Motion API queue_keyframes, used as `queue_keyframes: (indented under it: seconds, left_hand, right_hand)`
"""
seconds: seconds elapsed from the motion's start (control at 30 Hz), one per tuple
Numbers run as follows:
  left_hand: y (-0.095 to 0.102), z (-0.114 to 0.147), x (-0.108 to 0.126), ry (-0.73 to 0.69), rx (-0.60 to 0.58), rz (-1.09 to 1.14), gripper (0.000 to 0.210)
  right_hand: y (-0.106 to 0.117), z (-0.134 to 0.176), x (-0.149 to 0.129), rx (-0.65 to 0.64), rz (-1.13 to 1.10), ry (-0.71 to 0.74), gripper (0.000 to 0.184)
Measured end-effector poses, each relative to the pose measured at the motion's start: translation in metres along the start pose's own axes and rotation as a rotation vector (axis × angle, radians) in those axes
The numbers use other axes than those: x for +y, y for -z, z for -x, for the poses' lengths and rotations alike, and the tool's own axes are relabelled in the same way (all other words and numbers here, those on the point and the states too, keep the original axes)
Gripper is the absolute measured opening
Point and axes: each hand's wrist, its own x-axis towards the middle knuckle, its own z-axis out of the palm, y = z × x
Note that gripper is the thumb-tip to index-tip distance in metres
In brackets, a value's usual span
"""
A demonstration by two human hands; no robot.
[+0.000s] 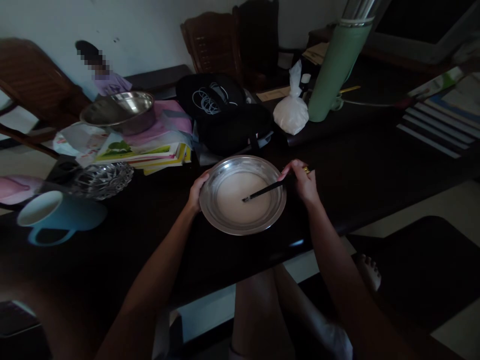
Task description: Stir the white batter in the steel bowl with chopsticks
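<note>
A shiny metal bowl [210, 212] stands on the dark table in front of me, with a pale, whitish mixture [234, 192] in its bottom. My left hand [197, 192] is closed on the bowl's left rim. Over the right rim, my right hand [303, 182] grips black chopsticks [266, 189], held close together and slanting down to the left. Their tips reach the mixture near the middle of the bowl. Something gold-coloured shows by the right fingers. Behind the bowl sits a knotted plastic bag of white powder [291, 116].
A green flask [333, 70] and stacked books [438, 122] stand to the right. Black bags [232, 125] lie behind the bowl. Leftward are another metal basin [129, 122], booklets [150, 157], a glass dish [105, 180] and a blue mug [71, 215]. A person [110, 82] is beyond the table.
</note>
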Motion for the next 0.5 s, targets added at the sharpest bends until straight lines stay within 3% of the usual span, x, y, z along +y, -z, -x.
queue_keyframes:
  seconds: [0.13,0.3,0.5]
  left_hand:
    - [-0.0006,-0.0002,0.0003,0.003,0.015,-0.002,0.032]
    - [-0.0003,-0.0002,0.0001,-0.007,0.003,-0.004,0.034]
    - [-0.0003,0.0003,0.0000,0.019,0.033,0.003,0.034]
  right_hand:
    - [-0.0016,0.0000,-0.0007,-0.111,0.023,0.013,0.041]
    - [-0.0001,-0.0003,-0.0004,0.049,-0.001,-0.007,0.043]
    - [-0.0023,0.0002,-0.0030,-0.102,0.025,-0.010,0.041]
